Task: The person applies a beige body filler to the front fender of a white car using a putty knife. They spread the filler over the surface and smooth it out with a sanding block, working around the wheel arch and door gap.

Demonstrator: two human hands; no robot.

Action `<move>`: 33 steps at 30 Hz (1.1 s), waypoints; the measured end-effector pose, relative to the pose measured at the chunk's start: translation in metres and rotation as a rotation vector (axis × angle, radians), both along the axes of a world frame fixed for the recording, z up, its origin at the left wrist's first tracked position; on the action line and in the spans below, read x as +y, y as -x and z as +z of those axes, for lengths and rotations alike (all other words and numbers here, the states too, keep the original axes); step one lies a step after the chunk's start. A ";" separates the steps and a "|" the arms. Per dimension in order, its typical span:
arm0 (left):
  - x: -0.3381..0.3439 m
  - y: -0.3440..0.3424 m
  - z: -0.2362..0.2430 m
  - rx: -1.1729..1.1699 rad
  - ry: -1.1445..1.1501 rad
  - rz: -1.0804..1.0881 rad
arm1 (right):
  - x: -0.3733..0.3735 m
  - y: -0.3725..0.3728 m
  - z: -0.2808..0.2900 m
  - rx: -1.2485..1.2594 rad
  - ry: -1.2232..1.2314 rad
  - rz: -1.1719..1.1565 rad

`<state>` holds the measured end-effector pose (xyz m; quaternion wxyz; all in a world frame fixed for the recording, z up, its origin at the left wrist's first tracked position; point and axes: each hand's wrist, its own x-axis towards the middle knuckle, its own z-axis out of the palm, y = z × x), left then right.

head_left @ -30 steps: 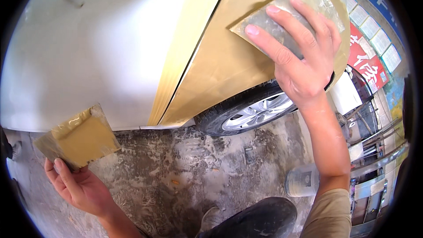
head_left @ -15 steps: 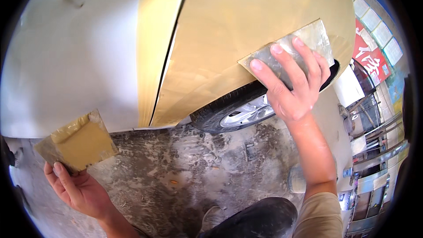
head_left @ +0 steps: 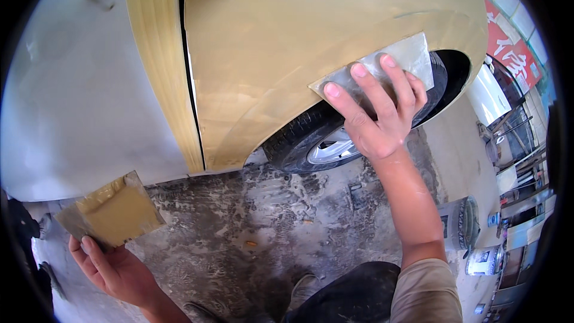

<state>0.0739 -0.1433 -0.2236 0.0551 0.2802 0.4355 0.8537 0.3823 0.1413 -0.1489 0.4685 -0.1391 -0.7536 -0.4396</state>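
Right hand [head_left: 385, 121] (two o'clock) clasps a spreader [head_left: 412, 52] that, tilted, could snag the wheel arch [head_left: 455, 39]; left hand [head_left: 124, 272] (eight o'clock) pinches a smeared plate [head_left: 122, 208].

The right hand [head_left: 381, 130] has room leftward, fender [head_left: 257, 36] ahead.

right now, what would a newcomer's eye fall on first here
Likely the tan-coated car panel across the top middle, with a yellow strip to its left. Then the grey plate under the right fingers, by the wheel, and the tan-smeared plate in the left fingers at lower left.
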 end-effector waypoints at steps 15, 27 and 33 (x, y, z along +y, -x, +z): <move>-0.002 -0.021 0.009 -0.015 0.011 -0.036 | -0.027 -0.032 0.043 -0.018 0.011 -0.116; 0.000 -0.022 0.009 -0.009 0.040 0.012 | 0.000 -0.022 0.071 0.030 -0.006 -0.017; 0.004 -0.021 0.003 0.006 0.038 -0.007 | 0.015 -0.025 0.044 0.080 -0.060 -0.003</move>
